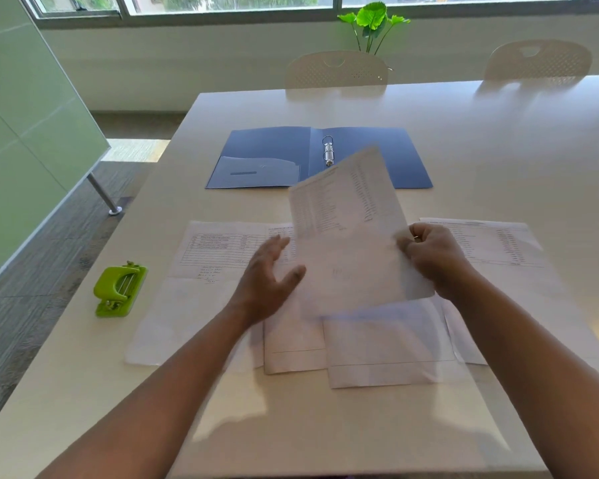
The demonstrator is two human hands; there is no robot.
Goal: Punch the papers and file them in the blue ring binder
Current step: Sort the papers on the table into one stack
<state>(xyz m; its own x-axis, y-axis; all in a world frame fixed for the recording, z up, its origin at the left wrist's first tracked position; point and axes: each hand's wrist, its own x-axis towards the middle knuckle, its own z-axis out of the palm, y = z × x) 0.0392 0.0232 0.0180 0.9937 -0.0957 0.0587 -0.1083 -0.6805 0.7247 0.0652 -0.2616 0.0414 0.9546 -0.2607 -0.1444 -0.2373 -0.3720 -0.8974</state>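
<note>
Papers (222,271) lie spread across the near half of the white bench (498,150), several sheets overlapping, printed tables on some. At far left, a green hole punch (118,288) stands on the bench just beside the leftmost sheet, apart from both hands. The left hand (267,281) is held over the spread sheets with fingers straight and spread, thumb extended toward the left edge of a raised sheet (350,236); contact with that edge cannot be determined because of blur. The raised sheet is lifted clear of the bench, tilted, printed columns on its upper half, and its top corner overlaps the view of the binder. The right hand (433,254) pinches the right edge of the raised sheet, fingers curled round it. Beyond the sheets, the blue ring binder (274,153) lies open and flat mid-bench, metal rings (328,150) at its spine, a clear pocket on its left cover. Further right, another printed sheet (491,243) lies flat on the bench.
</note>
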